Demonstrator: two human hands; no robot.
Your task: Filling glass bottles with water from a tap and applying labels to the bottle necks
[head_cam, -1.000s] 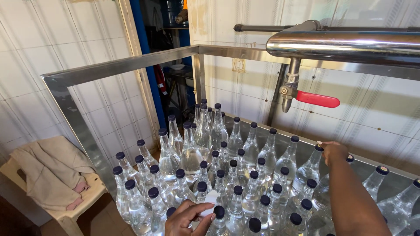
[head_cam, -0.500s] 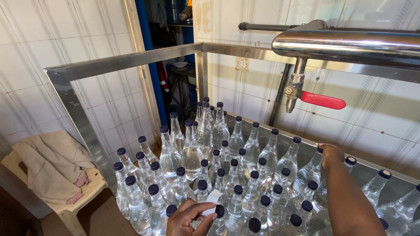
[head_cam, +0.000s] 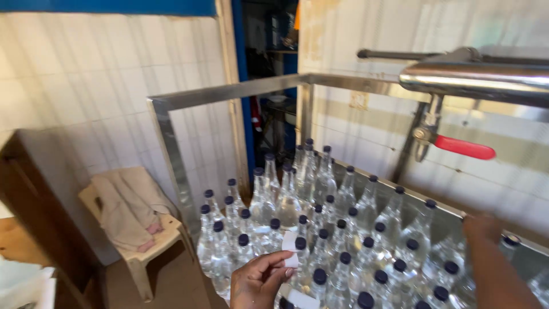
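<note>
The left hand (head_cam: 260, 281) is low in the view, its thumb and fingers pinched on a small white label (head_cam: 290, 249), held just above the caps of the nearest bottles. A second white label (head_cam: 302, 299) lies on the bottles just to the right of that hand, close to the lower edge. The right hand (head_cam: 482, 228) is out at the far side, fingers curled over the edge of the steel tray rim (head_cam: 440, 207); it looks to be gripping or resting there, but blur hides whether anything is in it.

Between and beyond the hands stands a dense crowd of clear plastic bottles (head_cam: 326, 229), all upright, all closed with dark blue caps, packed shoulder to shoulder inside a steel frame (head_cam: 171, 149). Over the right side runs a shiny steel pipe (head_cam: 474, 80), and below it hangs a valve with a red lever (head_cam: 464, 148). To the left of the frame, well apart from the hands, is a cream plastic chair (head_cam: 137, 234) with a pale cloth (head_cam: 123, 209) draped on it, set against a white tiled wall (head_cam: 86, 103).
</note>
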